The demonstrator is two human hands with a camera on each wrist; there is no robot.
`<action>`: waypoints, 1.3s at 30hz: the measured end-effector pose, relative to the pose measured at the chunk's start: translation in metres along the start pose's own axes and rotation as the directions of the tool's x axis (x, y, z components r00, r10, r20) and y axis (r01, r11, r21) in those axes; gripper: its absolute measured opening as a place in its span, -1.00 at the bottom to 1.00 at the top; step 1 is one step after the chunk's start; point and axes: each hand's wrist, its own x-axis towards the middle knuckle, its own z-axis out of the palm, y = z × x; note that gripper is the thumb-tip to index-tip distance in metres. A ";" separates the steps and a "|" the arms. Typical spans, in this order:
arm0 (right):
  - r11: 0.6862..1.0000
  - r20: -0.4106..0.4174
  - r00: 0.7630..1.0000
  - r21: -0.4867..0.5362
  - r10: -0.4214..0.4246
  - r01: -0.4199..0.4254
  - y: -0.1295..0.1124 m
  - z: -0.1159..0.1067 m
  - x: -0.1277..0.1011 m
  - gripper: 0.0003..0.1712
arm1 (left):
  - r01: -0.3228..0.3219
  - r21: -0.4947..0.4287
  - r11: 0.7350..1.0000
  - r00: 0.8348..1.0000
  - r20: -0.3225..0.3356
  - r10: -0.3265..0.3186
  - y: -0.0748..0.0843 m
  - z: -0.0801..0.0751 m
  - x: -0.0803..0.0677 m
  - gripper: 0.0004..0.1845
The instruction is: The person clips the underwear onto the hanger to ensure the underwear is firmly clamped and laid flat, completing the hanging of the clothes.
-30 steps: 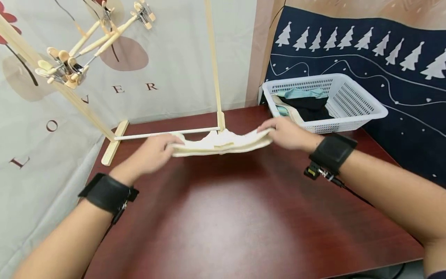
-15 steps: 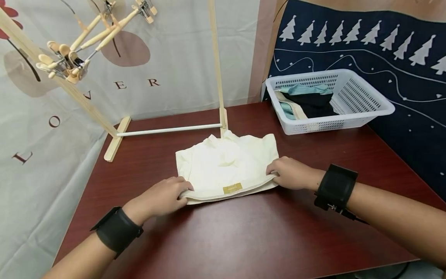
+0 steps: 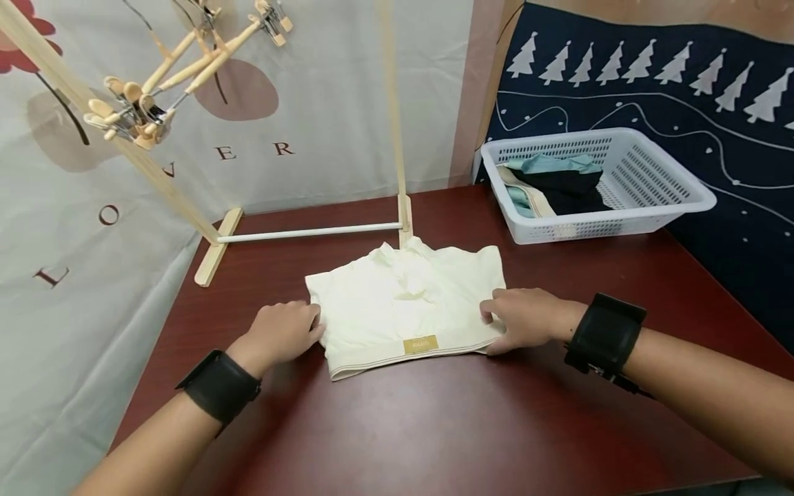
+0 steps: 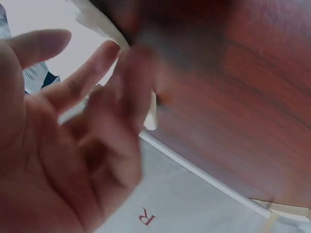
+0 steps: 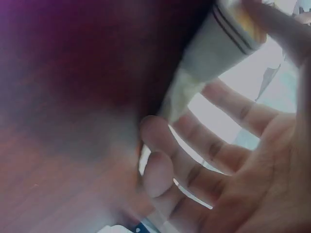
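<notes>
Cream underpants (image 3: 366, 306) lie spread on the dark red table, their waistband (image 3: 372, 358) and gold label (image 3: 420, 344) toward me. At their left edge is my left hand (image 3: 279, 334), fingertips right at the cloth. In the left wrist view its thumb (image 4: 41, 44) stands apart from the loosely bent fingers. My right hand (image 3: 530, 317) is at the opposite edge, thumb by the waistband's corner and fingers over the side. The right wrist view shows its fingers (image 5: 199, 138) spread and relaxed along the cloth, with the striped waistband (image 5: 214, 43) close to the thumb.
Behind the underpants stands a wooden rack with a white bottom bar (image 3: 310, 232) and pale wooden feet (image 3: 218, 248). Wooden clip hangers (image 3: 205, 62) hang at upper left. A white basket (image 3: 620, 224) with black and teal clothes (image 3: 564, 189) sits at back right.
The underpants have come down from the air toward me and now lie flat on the table. Both hands have eased off the waistband, the left shifting back along the side edge.
</notes>
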 end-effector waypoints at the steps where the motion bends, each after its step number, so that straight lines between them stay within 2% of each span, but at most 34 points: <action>1: 1.000 0.007 1.000 -0.010 0.011 -0.011 -0.001 0.000 0.001 -0.61 | -0.006 0.007 1.000 0.999 -0.047 0.007 0.000 0.001 0.003 -0.75; 4: 1.000 -0.003 1.000 -0.015 0.017 -0.017 -0.003 0.000 0.005 -0.51 | -0.048 0.011 0.999 0.987 -0.151 0.049 0.004 0.003 0.015 -0.78; 6: 1.000 -0.007 1.000 0.007 0.000 0.000 -0.003 0.003 0.009 -0.51 | -0.075 0.004 0.997 0.987 -0.143 0.075 0.006 0.003 0.021 -0.81; 9: 0.998 0.022 0.999 0.057 -0.034 0.033 -0.001 0.007 0.015 -0.53 | -0.092 -0.050 0.994 0.996 -0.016 0.092 0.007 0.005 0.028 -0.80; 11: 0.994 0.049 0.997 0.092 -0.057 0.053 0.002 0.011 0.015 -0.53 | -0.092 -0.103 0.990 0.991 0.088 0.101 0.006 0.008 0.031 -0.78; 13: 0.990 0.072 0.995 0.128 -0.068 0.058 0.006 0.015 0.015 -0.53 | -0.079 -0.164 0.983 0.981 0.162 0.106 0.004 0.010 0.032 -0.78; 15: 0.986 0.079 0.994 0.155 -0.080 0.067 0.011 0.018 0.015 -0.52 | -0.065 -0.219 0.973 0.973 0.204 0.111 0.000 0.011 0.033 -0.79; 17: 0.981 0.078 0.993 0.182 -0.088 0.073 0.014 0.020 0.016 -0.51 | -0.060 -0.252 0.966 0.970 0.215 0.116 -0.003 0.010 0.034 -0.81; 20: 0.977 0.079 0.992 0.196 -0.097 0.080 0.018 0.019 0.019 -0.51 | -0.088 -0.238 0.967 0.978 0.162 0.129 -0.005 0.001 0.038 -0.86; 22: 0.976 0.085 0.991 0.199 -0.101 0.083 0.018 0.018 0.020 -0.50 | -0.137 -0.172 0.976 0.988 0.042 0.146 -0.003 -0.012 0.040 -0.90; 23: 0.976 0.085 0.991 0.203 -0.102 0.083 0.018 0.017 0.020 -0.51 | -0.165 -0.128 0.978 0.986 -0.047 0.161 -0.002 -0.022 0.040 -0.91; 24: 0.976 0.084 0.991 0.204 -0.101 0.082 0.018 0.017 0.020 -0.50 | -0.184 -0.083 0.979 0.974 -0.152 0.170 0.000 -0.033 0.041 -0.92; 25: 0.975 0.084 0.991 0.205 -0.103 0.084 0.019 0.017 0.020 -0.50 | -0.206 -0.028 0.978 0.945 -0.264 0.192 0.001 -0.046 0.040 -0.92; 26: 0.974 0.084 0.991 0.208 -0.104 0.085 0.019 0.018 0.020 -0.50 | -0.219 0.023 0.975 0.900 -0.381 0.211 0.002 -0.059 0.040 -0.92; 27: 0.974 0.084 0.991 0.211 -0.104 0.084 0.019 0.018 0.019 -0.50 | -0.221 0.073 0.973 0.842 -0.490 0.228 0.004 -0.075 0.039 -0.91; 29: 0.973 0.076 0.991 0.211 -0.109 0.091 0.019 0.016 0.018 -0.50 | -0.196 0.165 0.967 0.699 -0.667 0.256 0.007 -0.112 0.037 -0.87; 31: 0.973 0.077 0.991 0.210 -0.111 0.092 0.020 0.015 0.018 -0.50 | -0.120 0.227 0.967 0.565 -0.785 0.254 0.008 -0.148 0.034 -0.82; 32: 0.973 0.076 0.991 0.211 -0.111 0.092 0.019 0.015 0.017 -0.50 | -0.075 0.229 0.971 0.519 -0.822 0.234 0.008 -0.165 0.033 -0.79; 33: 0.973 0.073 0.991 0.212 -0.114 0.097 0.019 0.015 0.017 -0.50 | -0.020 0.219 0.976 0.489 -0.849 0.201 0.008 -0.182 0.031 -0.75; 34: 0.972 0.067 0.991 0.211 -0.120 0.103 0.019 0.015 0.016 -0.50 | 0.035 0.202 0.979 0.476 -0.865 0.162 0.006 -0.198 0.030 -0.72; 35: 0.971 0.062 0.990 0.211 -0.127 0.112 0.018 0.015 0.016 -0.50 | 0.091 0.177 0.980 0.475 -0.873 0.114 0.004 -0.211 0.029 -0.67; 36: 0.972 0.062 0.990 0.211 -0.124 0.108 0.018 0.016 0.016 -0.50 | 0.152 0.150 0.977 0.497 -0.866 0.056 0.001 -0.223 0.029 -0.64; 39: 0.973 0.056 0.990 0.202 -0.127 0.113 0.018 0.020 0.017 -0.50 | 0.342 0.118 0.932 0.627 -0.768 -0.133 -0.008 -0.248 0.027 -0.53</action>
